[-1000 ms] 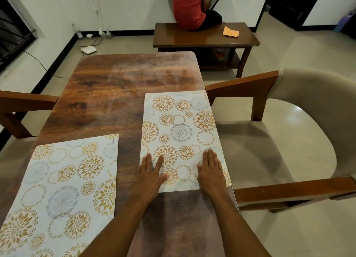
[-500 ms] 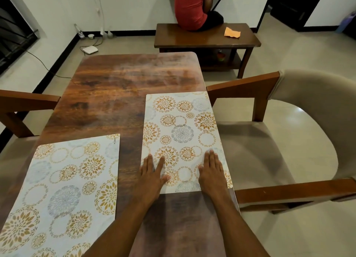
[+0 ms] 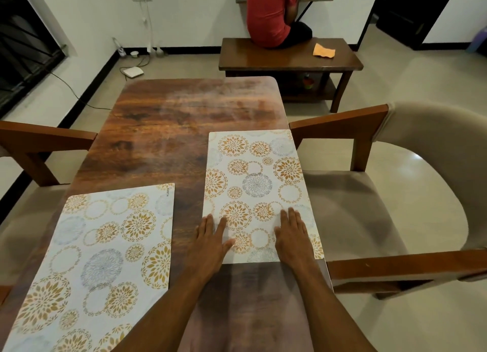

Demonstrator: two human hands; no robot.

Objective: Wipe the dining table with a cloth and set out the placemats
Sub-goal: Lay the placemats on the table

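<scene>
1. While both hands lie flat on it, the right placemat [image 3: 253, 177] sits along the right edge of the dining table [image 3: 168, 130], its long side running away from the camera.
2. Left hand [image 3: 210, 243]: fingers straight, thumb spread wide, pressing down on the near left corner of that mat. The outer fingers and the heel of the hand lie off the mat's edge on bare wood. It grips nothing.
3. Right hand [image 3: 292, 238]: palm down, fingers straight and close together, resting on the near right part of the same mat. No grip here either, just flat pressure.
4. Over to the left placemat [image 3: 105, 246]: it lies flat on the near left part of the table, well apart from both hands, with a strip of dark wood between the two mats. Both carry the same gold and grey-blue floral circles.
5. Faint pale streaks show on the far half of the tabletop.
6. A right armchair [image 3: 421, 167] with beige upholstery and wooden arms stands at the table's right side; a left armchair [image 3: 39, 140] shows its wooden arm opposite.
7. Beyond the table, an orange cloth [image 3: 323, 51] lies on a low wooden table [image 3: 276, 61], near a person in a red shirt [image 3: 271, 11] seated on it, back to the camera.
8. A white box [image 3: 134, 72] with cables sits on the floor by the wall.
</scene>
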